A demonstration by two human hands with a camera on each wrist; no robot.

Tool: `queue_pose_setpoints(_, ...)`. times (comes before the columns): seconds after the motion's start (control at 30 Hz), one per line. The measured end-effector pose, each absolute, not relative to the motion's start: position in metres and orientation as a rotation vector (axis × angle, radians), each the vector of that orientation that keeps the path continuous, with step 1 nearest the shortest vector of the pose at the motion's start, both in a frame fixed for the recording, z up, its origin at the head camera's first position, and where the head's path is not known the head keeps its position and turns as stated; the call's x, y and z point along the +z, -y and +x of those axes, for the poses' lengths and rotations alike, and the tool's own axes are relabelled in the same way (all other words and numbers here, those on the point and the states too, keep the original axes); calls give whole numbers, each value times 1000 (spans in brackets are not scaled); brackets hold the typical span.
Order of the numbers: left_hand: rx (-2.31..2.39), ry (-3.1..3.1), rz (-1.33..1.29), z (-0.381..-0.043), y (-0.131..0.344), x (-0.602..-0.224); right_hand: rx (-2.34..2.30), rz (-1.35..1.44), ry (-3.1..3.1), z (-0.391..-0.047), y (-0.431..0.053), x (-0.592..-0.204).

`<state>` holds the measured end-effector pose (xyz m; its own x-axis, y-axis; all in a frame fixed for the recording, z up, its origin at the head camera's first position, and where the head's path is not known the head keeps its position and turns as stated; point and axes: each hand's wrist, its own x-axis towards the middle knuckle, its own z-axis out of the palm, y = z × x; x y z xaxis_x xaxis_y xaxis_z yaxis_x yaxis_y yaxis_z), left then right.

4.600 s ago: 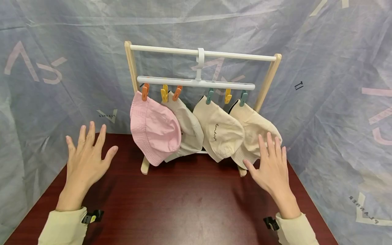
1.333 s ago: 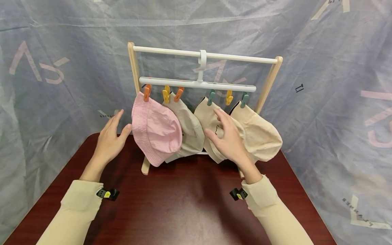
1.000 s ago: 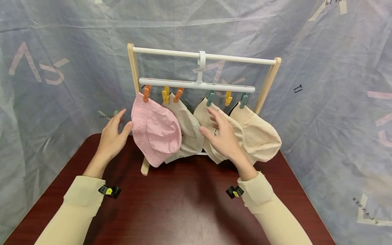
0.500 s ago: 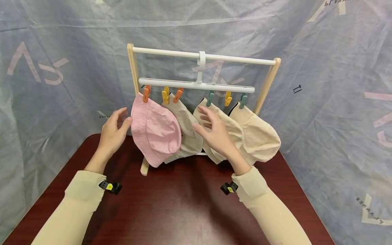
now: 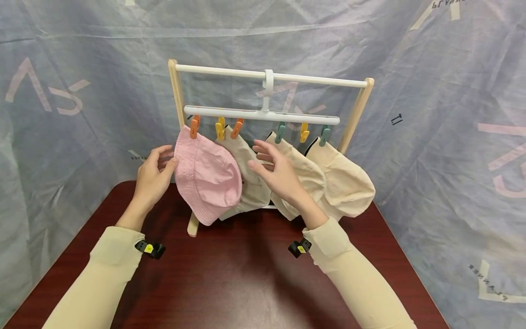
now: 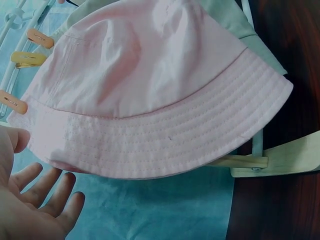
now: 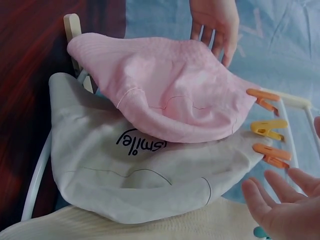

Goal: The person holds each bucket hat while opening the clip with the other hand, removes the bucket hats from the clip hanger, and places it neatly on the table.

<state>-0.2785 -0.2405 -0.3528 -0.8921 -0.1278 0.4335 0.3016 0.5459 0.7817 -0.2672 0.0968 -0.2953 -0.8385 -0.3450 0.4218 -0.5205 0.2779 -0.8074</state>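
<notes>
A pink bucket hat (image 5: 207, 176) hangs by its brim from an orange clip (image 5: 195, 127) at the left of a white hanger (image 5: 230, 112). My left hand (image 5: 154, 176) is at that brim's left edge, fingers relaxed and thumb near the fabric; whether it touches, I cannot tell. My right hand (image 5: 281, 176), fingers loosely bent and holding nothing, is in front of the hats mid-rack. Beside it hangs a grey hat (image 7: 135, 170) with "smile" lettering, from another orange clip (image 7: 271, 154). Two cream hats (image 5: 300, 173) hang on the right from green clips (image 5: 281, 132).
The hanger hooks over the white top rail of a wooden-ended rack (image 5: 353, 114) standing on a dark red table (image 5: 230, 274). Two yellow clips (image 5: 304, 132) hold nothing. Grey printed cloth (image 5: 444, 160) surrounds the table.
From wide apart, both hands have come inward. The left has moved right and up to the pink hat's brim; the right has moved left across the cream hats. The hats hang as before.
</notes>
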Motion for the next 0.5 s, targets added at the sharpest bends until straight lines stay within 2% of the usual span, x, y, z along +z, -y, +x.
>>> queue_pose_setpoints(0.5,-1346,2281,-62,-284,235,-355,1703,827,2341,-270,-83,-292)
